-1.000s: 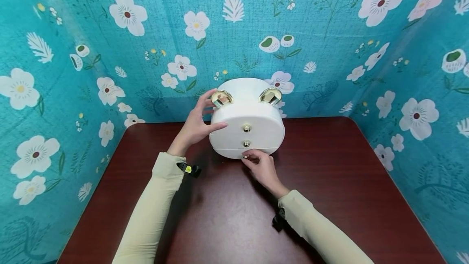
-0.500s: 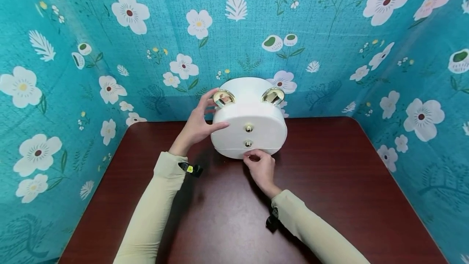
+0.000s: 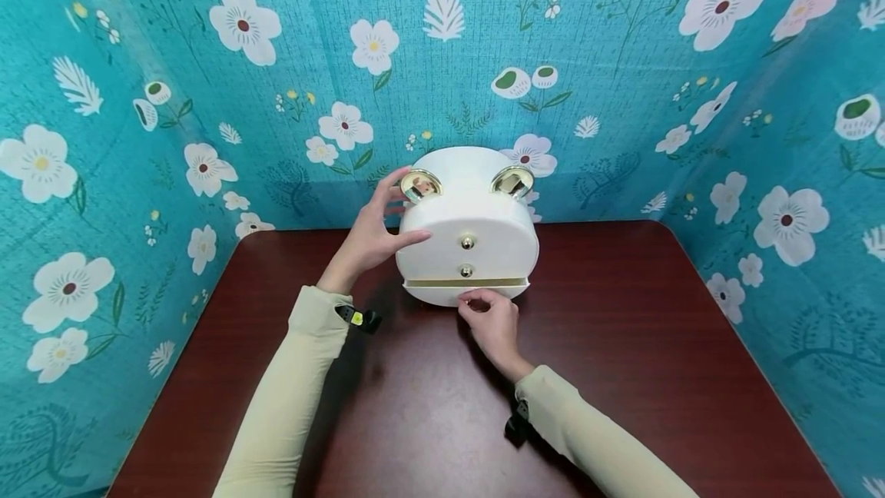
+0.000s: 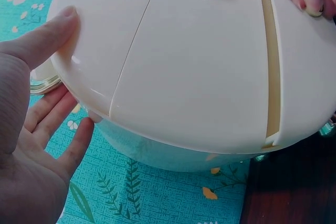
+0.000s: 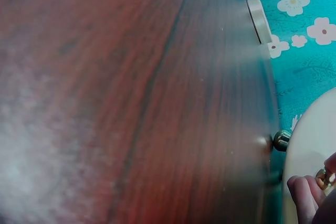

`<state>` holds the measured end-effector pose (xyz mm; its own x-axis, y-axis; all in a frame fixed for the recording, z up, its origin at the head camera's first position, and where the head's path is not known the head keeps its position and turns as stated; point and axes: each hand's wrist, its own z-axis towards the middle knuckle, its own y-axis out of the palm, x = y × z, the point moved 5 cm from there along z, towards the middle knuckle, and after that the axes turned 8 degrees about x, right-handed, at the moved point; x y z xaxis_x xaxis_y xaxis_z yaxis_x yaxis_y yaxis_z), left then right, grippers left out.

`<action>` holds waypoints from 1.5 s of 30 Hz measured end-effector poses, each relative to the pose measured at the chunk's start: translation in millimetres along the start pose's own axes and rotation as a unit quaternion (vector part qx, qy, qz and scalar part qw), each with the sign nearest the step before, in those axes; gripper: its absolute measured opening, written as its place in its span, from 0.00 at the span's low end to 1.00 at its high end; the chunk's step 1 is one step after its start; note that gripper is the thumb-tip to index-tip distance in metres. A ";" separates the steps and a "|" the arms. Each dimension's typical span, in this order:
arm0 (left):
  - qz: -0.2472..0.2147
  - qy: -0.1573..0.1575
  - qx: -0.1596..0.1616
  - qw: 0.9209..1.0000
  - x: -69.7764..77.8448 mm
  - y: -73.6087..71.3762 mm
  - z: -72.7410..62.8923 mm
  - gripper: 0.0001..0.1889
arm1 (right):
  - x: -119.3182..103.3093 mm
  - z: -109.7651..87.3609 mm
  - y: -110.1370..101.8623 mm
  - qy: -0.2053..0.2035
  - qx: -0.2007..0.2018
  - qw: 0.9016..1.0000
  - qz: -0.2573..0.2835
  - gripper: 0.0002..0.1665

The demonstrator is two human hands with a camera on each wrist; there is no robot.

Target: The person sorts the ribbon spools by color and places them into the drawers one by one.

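One table, one white box, two gold domes, three knobs, right hand pinching lowest, left hand splayed

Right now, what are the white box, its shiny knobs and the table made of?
Box: probably glossy hard plastic; it's smooth with soft highlights.
Knobs: metal or metal-coated plastic; they're gold-coloured and mirror-shiny.
Table: polished wood or wood-look sheet; reddish-brown grain shows and light glares off it.

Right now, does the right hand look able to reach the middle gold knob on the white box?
Probably yes: the middle gold knob is uncovered just above the right hand, which would first have to release the bottom knob.
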<state>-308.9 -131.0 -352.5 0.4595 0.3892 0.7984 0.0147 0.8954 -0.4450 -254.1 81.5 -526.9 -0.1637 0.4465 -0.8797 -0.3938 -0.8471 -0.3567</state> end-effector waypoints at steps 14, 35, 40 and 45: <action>0.002 -0.002 -0.004 1.000 -0.3 0.2 -0.2 0.52 | -2.7 -8.5 -6.0 0.010 -0.019 1.000 0.015 0.03; 0.015 0.021 0.005 1.000 -35.2 3.7 8.9 0.54 | -3.6 -26.1 -15.8 0.016 -0.031 0.999 0.042 0.07; 0.008 0.008 0.003 1.000 -35.3 5.5 9.4 0.55 | -2.5 -30.3 -18.2 0.029 -0.040 0.998 0.047 0.06; 0.004 0.003 0.002 1.000 -35.4 4.6 9.3 0.56 | -4.0 -35.5 -19.6 0.027 -0.042 0.998 0.047 0.06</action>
<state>-333.3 -138.7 -379.0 0.4656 0.3956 0.7916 0.0076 0.8927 -0.4506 -213.6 86.0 -527.5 -0.1476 0.3495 -0.9252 -0.3022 -0.9067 -0.2943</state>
